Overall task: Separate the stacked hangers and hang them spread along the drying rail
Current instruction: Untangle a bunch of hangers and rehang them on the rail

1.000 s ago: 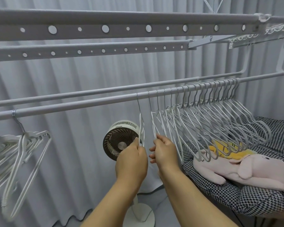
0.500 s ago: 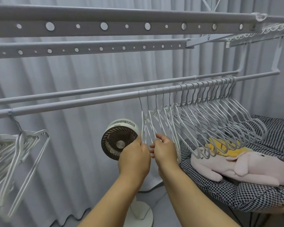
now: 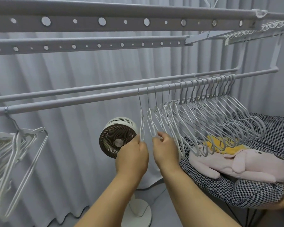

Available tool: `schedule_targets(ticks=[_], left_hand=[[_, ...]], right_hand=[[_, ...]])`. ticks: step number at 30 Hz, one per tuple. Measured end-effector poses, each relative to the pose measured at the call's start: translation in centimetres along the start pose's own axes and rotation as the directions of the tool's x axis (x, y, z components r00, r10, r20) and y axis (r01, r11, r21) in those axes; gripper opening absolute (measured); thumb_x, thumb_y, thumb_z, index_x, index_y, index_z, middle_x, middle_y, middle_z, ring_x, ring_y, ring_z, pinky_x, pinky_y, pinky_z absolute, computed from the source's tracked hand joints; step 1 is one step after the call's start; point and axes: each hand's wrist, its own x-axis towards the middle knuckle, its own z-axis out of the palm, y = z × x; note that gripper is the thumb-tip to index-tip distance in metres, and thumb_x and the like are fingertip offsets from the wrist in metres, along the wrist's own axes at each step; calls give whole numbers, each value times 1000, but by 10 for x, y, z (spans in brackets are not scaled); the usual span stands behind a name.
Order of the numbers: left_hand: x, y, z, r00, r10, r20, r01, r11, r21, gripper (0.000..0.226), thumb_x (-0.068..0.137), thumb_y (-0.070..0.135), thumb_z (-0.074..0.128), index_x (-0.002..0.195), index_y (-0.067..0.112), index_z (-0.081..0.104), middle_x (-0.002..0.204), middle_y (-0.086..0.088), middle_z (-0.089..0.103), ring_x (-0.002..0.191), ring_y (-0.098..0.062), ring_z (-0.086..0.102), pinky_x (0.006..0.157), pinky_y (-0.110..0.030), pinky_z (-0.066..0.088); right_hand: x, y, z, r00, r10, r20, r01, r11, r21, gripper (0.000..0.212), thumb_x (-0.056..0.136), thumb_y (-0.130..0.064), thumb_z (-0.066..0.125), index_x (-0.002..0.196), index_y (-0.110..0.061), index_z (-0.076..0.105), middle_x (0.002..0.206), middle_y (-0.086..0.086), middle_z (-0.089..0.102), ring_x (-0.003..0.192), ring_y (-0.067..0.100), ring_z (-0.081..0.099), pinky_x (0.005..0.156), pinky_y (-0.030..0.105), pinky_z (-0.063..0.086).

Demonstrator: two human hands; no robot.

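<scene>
Hands first: the left hand [image 3: 132,158] pinches the bottom of the leftmost spread hanger [image 3: 142,123], and the right hand [image 3: 165,152], just right of it, grips the next hanger [image 3: 150,124]. Both hang from the drying rail [image 3: 82,101], with the row of hangers [image 3: 220,115] running on toward its right end. A stacked bunch [image 3: 15,151] hangs near the rail's left end. Behind the hands, below the rail, stands a fan [image 3: 117,137]; beneath the row lies a pink plush toy [image 3: 239,166].
</scene>
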Motion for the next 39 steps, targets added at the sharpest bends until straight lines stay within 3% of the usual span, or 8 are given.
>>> schedule_targets(ticks=[2,4,12,18,21,23,31,39], left_hand=[[0,-4,-1,1000,-7,0,7,999,35,30,98,27,34,101,22,63,103,-4,69,98,-29,62,81,-38,52],[2,-11,-2,1000,-24,-8,25,998,65,31,97,32,32,84,24,60,94,-7,68,87,-29,62,75,-38,53],[-3,-31,-44,995,-59,-85,67,993,100,43,99,40,31,71,20,57,76,0,65,73,-24,58,58,-31,40],[-10,-76,-86,956,-105,-273,131,988,78,34,94,31,41,65,16,50,74,-6,58,69,-27,52,49,-29,25],[-20,-97,-111,935,-134,-328,167,983,74,30,92,25,42,93,7,66,99,-11,65,91,-32,58,67,-36,46],[-29,-109,-129,916,-164,-365,204,976,74,33,93,21,44,115,9,65,118,-8,64,108,-25,57,85,-35,46],[-50,-157,-188,783,-273,-558,335,942,9,36,94,15,45,127,13,59,128,-8,56,117,-24,51,96,-36,42],[-47,-191,-208,766,-565,-306,539,825,-171,50,95,16,41,144,17,43,138,-9,54,120,-30,53,96,-37,42]], right_hand=[[-6,-4,0,998,-65,-19,62,987,-148,47,96,-31,45,141,-17,44,128,2,58,115,19,54,93,31,41],[-12,-8,3,988,-143,-51,129,967,-218,49,95,-34,46,142,-17,42,143,2,47,130,19,42,105,32,33],[-34,-38,41,954,-298,-28,296,953,-71,39,93,-27,51,131,-18,52,133,-2,53,124,14,45,105,28,36],[-62,-49,90,937,-327,121,322,945,53,29,92,-26,52,118,-17,59,117,-3,60,110,15,54,93,30,44],[-76,-53,118,911,-321,259,298,946,125,25,92,-26,52,114,-18,60,112,-2,62,104,5,55,83,20,42],[-87,-56,135,890,-306,339,270,951,149,19,93,-25,53,109,-19,60,107,-2,62,99,-6,53,76,12,38],[-121,-50,214,809,-78,583,-6,990,141,15,89,-33,52,80,-21,56,82,1,64,88,28,65,85,48,54],[-144,-49,268,691,95,717,-239,965,103,21,75,-33,52,59,-20,48,60,4,46,66,23,45,66,38,37]])
